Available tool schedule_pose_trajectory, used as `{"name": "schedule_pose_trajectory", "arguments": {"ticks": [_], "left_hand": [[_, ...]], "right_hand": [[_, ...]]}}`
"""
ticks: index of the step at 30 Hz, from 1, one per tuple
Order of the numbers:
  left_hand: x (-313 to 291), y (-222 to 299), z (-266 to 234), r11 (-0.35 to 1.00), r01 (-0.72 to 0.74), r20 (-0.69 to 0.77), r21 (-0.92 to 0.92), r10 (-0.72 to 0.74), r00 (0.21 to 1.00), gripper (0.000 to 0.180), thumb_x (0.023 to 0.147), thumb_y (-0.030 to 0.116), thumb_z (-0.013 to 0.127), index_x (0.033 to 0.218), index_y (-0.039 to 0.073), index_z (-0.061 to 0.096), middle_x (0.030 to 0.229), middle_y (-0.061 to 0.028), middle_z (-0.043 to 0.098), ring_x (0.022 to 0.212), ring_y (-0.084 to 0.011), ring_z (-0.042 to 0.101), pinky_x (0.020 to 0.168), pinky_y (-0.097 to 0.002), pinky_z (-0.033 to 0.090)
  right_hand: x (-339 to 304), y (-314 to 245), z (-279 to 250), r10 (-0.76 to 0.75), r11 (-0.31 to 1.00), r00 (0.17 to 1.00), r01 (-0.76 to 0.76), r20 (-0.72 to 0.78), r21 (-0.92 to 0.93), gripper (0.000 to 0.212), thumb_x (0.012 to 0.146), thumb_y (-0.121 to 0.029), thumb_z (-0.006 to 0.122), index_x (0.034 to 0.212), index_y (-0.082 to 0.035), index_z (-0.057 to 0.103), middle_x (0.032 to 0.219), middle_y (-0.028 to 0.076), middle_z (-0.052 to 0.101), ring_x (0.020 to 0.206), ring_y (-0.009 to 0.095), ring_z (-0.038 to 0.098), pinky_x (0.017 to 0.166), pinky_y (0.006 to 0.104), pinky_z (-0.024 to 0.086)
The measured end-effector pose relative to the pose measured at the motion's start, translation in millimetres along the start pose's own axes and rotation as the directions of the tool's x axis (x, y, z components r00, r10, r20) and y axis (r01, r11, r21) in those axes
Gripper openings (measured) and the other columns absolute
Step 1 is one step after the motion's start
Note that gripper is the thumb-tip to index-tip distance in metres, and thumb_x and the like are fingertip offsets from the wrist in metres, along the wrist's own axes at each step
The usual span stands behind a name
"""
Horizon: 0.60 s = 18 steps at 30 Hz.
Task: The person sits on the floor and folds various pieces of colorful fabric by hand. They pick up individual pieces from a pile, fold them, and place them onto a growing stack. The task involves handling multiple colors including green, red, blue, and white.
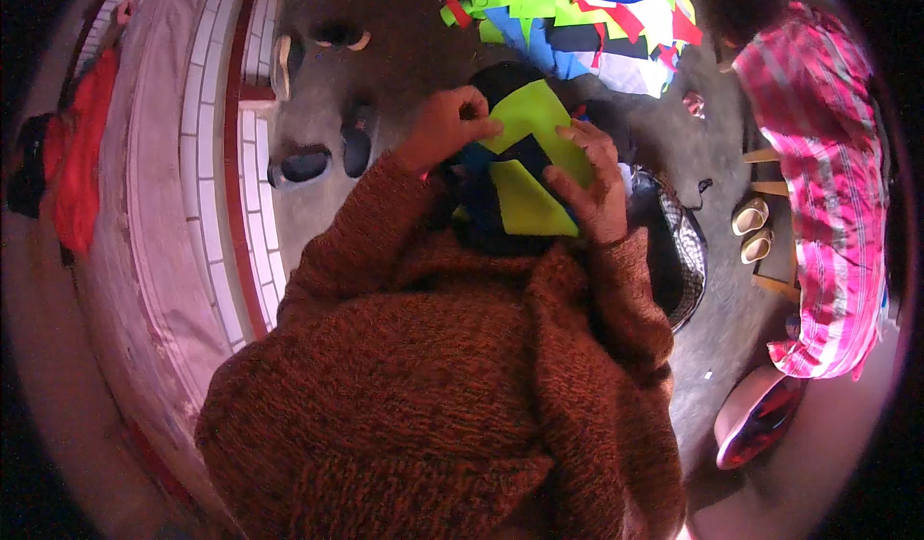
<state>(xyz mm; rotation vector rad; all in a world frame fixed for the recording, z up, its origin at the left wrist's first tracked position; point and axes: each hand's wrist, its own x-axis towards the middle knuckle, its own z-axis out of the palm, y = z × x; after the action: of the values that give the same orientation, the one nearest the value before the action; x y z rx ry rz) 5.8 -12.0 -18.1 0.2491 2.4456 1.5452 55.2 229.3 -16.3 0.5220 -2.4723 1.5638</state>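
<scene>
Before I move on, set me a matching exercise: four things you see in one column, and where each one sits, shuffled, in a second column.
Things:
1. yellow-green cloth
2. multicoloured cloth pile
3. pale shoes
4. red cloth

Places:
A. at the far left of the picture
B. on the floor, just left of the pink checked cloth
C. between the left hand and the right hand
D. at the top of the picture, beyond the hands

Pairs: 1-C, 2-D, 3-B, 4-A

Neon yellow-green cloth pieces (532,110) against dark cloth (526,148)
</scene>
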Motion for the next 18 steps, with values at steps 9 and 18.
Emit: {"name": "schedule_pose_trajectory", "arguments": {"ticks": [9, 18], "left_hand": [[12.1, 27.7, -44.4, 0.955, -0.281, 0.135, -0.095, 0.292, 0.947, 0.019, 0.076, 0.013, 0.070, 0.076, 0.008, 0.051, 0.072, 0.0033, 0.050, 0.070, -0.0065, 0.048, 0.064, -0.0246, 0.041], [34.8, 38.1, -110.4, 0.780, -0.444, -0.111, -0.441, 0.444, 0.889, 0.012, 0.084, 0.010, 0.057, 0.095, 0.007, 0.055, 0.086, -0.0004, 0.053, 0.082, -0.0104, 0.051, 0.075, -0.0239, 0.039]], "right_hand": [[-4.7, -25.6, -16.0, -0.036, 0.957, 0.902, -0.092, 0.429, 0.274, 0.060, 0.071, -0.039, 0.071, 0.119, -0.007, 0.056, 0.127, 0.016, 0.051, 0.124, 0.032, 0.040, 0.105, 0.0423, 0.027], [-4.7, -8.6, -6.7, -0.009, 0.999, 0.856, 0.029, 0.516, -0.031, 0.038, 0.068, -0.026, 0.073, 0.099, -0.006, 0.066, 0.127, 0.020, 0.050, 0.119, 0.036, 0.045, 0.101, 0.0456, 0.030]]}}
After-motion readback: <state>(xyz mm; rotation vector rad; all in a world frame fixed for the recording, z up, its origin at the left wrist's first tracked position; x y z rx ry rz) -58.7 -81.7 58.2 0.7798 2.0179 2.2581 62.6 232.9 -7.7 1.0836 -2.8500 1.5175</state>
